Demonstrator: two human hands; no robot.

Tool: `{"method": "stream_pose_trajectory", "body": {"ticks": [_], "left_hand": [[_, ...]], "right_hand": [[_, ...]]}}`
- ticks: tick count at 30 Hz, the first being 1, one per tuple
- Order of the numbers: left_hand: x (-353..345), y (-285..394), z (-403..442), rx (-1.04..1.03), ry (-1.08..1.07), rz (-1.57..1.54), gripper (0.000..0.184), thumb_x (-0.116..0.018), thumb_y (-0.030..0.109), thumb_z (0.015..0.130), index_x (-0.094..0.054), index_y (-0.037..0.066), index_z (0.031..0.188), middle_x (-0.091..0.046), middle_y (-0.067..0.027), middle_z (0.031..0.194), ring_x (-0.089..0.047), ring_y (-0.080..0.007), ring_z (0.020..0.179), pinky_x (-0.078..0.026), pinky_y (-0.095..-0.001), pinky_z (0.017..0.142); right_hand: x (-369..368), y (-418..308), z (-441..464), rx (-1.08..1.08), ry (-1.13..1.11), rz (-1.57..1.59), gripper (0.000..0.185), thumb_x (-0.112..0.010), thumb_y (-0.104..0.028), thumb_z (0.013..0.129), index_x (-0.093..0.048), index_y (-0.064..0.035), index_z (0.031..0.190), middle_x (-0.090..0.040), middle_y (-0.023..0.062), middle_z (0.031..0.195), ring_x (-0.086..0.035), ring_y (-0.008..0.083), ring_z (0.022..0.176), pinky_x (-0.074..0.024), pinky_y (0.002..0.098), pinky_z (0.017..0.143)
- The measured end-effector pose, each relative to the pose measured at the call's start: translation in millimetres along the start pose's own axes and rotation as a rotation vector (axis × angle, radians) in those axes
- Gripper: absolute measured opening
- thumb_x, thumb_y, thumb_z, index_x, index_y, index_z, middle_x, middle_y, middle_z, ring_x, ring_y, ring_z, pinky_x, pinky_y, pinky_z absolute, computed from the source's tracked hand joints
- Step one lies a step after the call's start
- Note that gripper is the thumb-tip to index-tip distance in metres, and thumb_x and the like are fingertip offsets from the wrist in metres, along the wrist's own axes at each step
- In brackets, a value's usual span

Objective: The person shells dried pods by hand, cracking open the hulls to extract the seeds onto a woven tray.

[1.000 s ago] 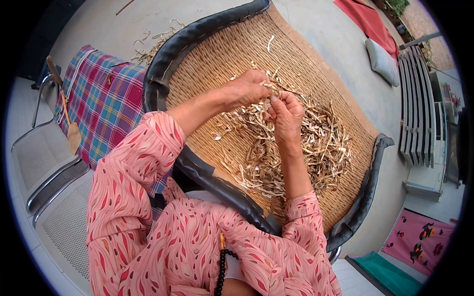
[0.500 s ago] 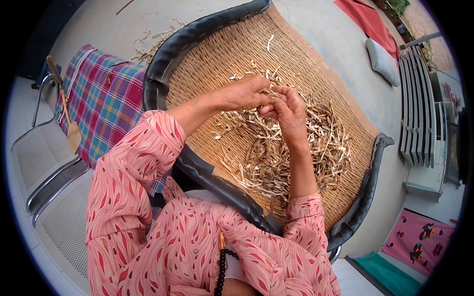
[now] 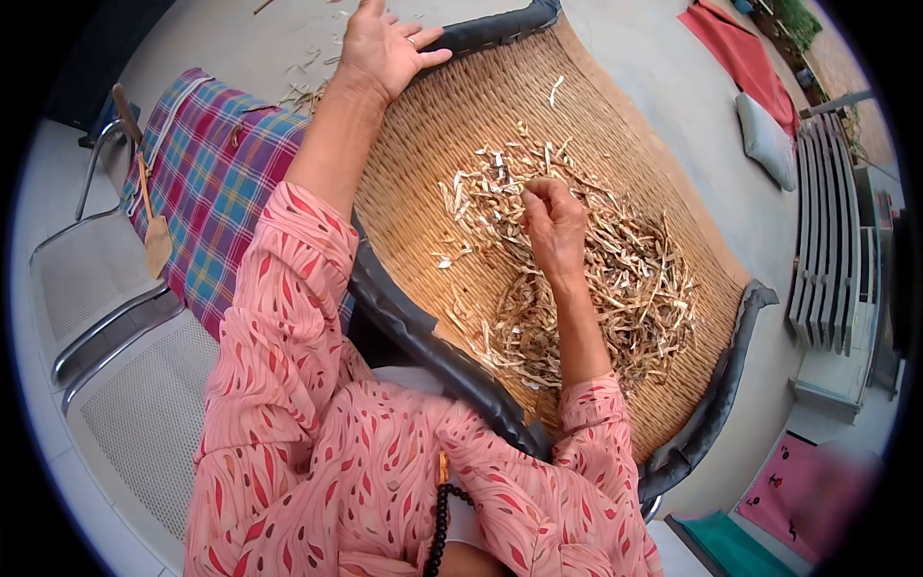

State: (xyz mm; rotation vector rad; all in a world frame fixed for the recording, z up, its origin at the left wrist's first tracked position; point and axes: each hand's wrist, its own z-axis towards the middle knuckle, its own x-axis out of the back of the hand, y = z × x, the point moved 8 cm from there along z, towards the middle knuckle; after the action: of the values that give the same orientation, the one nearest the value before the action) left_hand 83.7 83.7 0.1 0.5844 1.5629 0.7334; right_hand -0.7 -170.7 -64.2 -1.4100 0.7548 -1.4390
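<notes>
Woven tray (image 3: 452, 106) is sitting in front of the body, with black rim (image 3: 399, 293) running round most of it; far-right edge (image 3: 673, 168) is showing none. Risk: a tilt that way could be spilling pods, since nothing raised is stopping them.

Pile of dried pods (image 3: 639, 298) is lying mid-to-right on the weave. Risk: it's loose and tangled, so one snagged piece could be dragging others.

Left hand (image 3: 389, 53) is hanging wide over the far-left rim, fingers splayed, nothing showing in it; can't tell about contact. Risk: a forearm knock could be tipping the tray.

Right hand (image 3: 556, 226) is hovering over the pile, fingers curling narrow; can't tell if they're pinching a pod.

Counts, I'm going big to small: 1 tray, 2 metal seats (image 3: 144, 423), 1 checked cloth (image 3: 216, 183), 1 pile (pods overlapping, uncountable), 1 cushion (image 3: 767, 141), 2 hands, 1 lone strip (image 3: 557, 90) lying on the upper weave, 1 ring (image 3: 411, 41).
</notes>
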Motion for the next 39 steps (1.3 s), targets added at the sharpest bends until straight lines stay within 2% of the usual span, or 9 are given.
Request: {"method": "stream_pose_trajectory", "body": {"ticks": [3, 4, 7, 10, 15, 20, 24, 31, 39], "left_hand": [[-28.5, -11.0, -3.4, -0.038, -0.084, 0.145, 0.084, -0.051, 0.045, 0.089, -0.008, -0.008, 0.136, -0.017, -0.0301, 0.139, -0.032, -0.0399, 0.127, -0.036, -0.0534, 0.098], [-28.9, -15.7, -2.6, -0.042, -0.062, 0.179, 0.057, -0.054, 0.037, 0.089, -0.038, -0.007, 0.121, -0.043, -0.0251, 0.124, -0.050, -0.0303, 0.113, -0.046, -0.0414, 0.091], [-42.9, -42.7, -20.7, 0.045, -0.038, 0.482, 0.036, -0.055, 0.029, 0.090, -0.050, -0.003, 0.106, -0.057, -0.0172, 0.106, -0.059, -0.0226, 0.099, -0.050, -0.0327, 0.083], [-62.0, -77.4, -44.7, 0.177, -0.150, 0.649, 0.029, -0.056, 0.025, 0.089, -0.053, 0.000, 0.104, -0.061, -0.0106, 0.097, -0.061, -0.0145, 0.086, -0.051, -0.0245, 0.076], [-96.7, -106.9, -84.4, 0.222, -0.456, 0.768, 0.026, -0.057, 0.026, 0.088, -0.056, 0.003, 0.102, -0.062, -0.0057, 0.093, -0.060, -0.0090, 0.082, -0.048, -0.0199, 0.071], [-103.1, -113.0, -86.1, 0.225, -0.510, 0.737, 0.021, -0.054, 0.022, 0.089, -0.057, 0.004, 0.101, -0.061, -0.0046, 0.090, -0.059, -0.0076, 0.079, -0.047, -0.0184, 0.068], [-98.6, -108.4, -80.0, 0.262, -0.409, 0.784, 0.016, -0.054, 0.018, 0.089, -0.057, 0.004, 0.097, -0.061, -0.0058, 0.090, -0.060, -0.0084, 0.077, -0.048, -0.0193, 0.065], [-88.8, -109.7, -80.9, 0.242, -0.366, 0.732, 0.016, -0.056, 0.019, 0.088, -0.057, 0.004, 0.094, -0.061, -0.0070, 0.090, -0.061, -0.0103, 0.077, -0.049, -0.0207, 0.065], [-92.0, -109.1, -81.6, 0.248, -0.376, 0.701, 0.016, -0.056, 0.019, 0.088, -0.058, 0.004, 0.094, -0.063, -0.0055, 0.089, -0.061, -0.0094, 0.077, -0.049, -0.0199, 0.064]], "right_hand": [[-47.9, -5.0, -6.9, 0.192, -0.079, -0.256, 0.006, -0.057, -0.005, 0.080, -0.054, -0.0008, 0.076, -0.055, 0.0099, 0.066, -0.054, 0.0175, 0.055, -0.0453, 0.0305, 0.044], [-66.4, -7.4, -9.9, 0.243, -0.122, -0.360, 0.009, -0.059, -0.009, 0.081, -0.055, -0.0009, 0.082, -0.057, 0.0132, 0.075, -0.056, 0.0208, 0.060, -0.0472, 0.0327, 0.049], [-92.8, -8.4, -27.6, 0.067, -0.445, -0.589, 0.028, -0.067, -0.019, 0.076, -0.055, -0.0040, 0.096, -0.054, 0.0190, 0.102, -0.057, 0.0290, 0.084, -0.0474, 0.0418, 0.069], [-44.3, -30.5, -48.5, 0.454, -0.349, -0.781, 0.041, -0.071, -0.024, 0.072, -0.052, -0.0082, 0.105, -0.044, 0.0175, 0.121, -0.050, 0.0291, 0.104, -0.0403, 0.0462, 0.083], [147.8, 39.8, -61.2, -0.253, -0.385, -0.992, 0.090, -0.076, -0.040, 0.064, -0.028, -0.0189, 0.138, -0.013, 0.0202, 0.146, -0.017, 0.0367, 0.134, -0.0179, 0.0547, 0.107], [251.0, 73.1, -130.9, -0.593, -0.399, -0.973, 0.111, -0.083, -0.032, 0.055, -0.017, -0.0163, 0.143, -0.011, 0.0270, 0.144, -0.016, 0.0424, 0.133, -0.0197, 0.0562, 0.106], [188.3, 68.5, -135.3, -0.387, -0.295, -0.959, 0.085, -0.064, -0.002, 0.064, -0.024, -0.0118, 0.139, -0.028, 0.0290, 0.135, -0.031, 0.0443, 0.124, -0.0285, 0.0439, 0.104], [72.2, -32.1, -99.7, 0.051, -0.365, -0.513, 0.050, -0.051, 0.010, 0.065, -0.048, -0.0069, 0.112, -0.045, 0.0184, 0.108, -0.051, 0.0328, 0.095, -0.0483, 0.0392, 0.076], [33.1, -64.7, -93.9, 0.232, -0.601, -0.359, 0.033, -0.058, -0.020, 0.085, -0.052, -0.0036, 0.113, -0.049, 0.0191, 0.119, -0.057, 0.0312, 0.100, -0.0506, 0.0377, 0.083]]}}
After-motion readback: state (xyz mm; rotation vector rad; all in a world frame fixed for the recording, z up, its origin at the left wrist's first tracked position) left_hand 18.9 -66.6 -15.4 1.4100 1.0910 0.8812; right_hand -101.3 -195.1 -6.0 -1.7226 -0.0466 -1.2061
